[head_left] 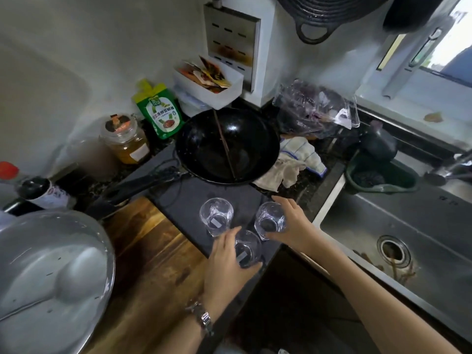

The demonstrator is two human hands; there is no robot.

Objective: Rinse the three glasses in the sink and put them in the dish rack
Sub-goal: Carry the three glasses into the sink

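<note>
Three clear glasses stand upright on the dark cooktop near its front edge. The far-left glass [216, 216] stands free, touched by no hand. My left hand [226, 267] wraps around the near glass [247, 249] from the left. My right hand [293, 223] closes around the right glass [270, 220] from its right side. Both held glasses seem to rest on the cooktop [186, 200]. The steel sink [408, 226] lies to the right, with its drain [394, 251] open and rust stains beside it. No dish rack shows in view.
A black wok [227, 146] with chopsticks sits behind the glasses, its handle pointing left. Rags [293, 162] lie between wok and sink. A green strainer basket [380, 177] hangs in the sink's far corner near the tap [449, 167]. A steel lid [51, 277] and wooden board [153, 264] lie left.
</note>
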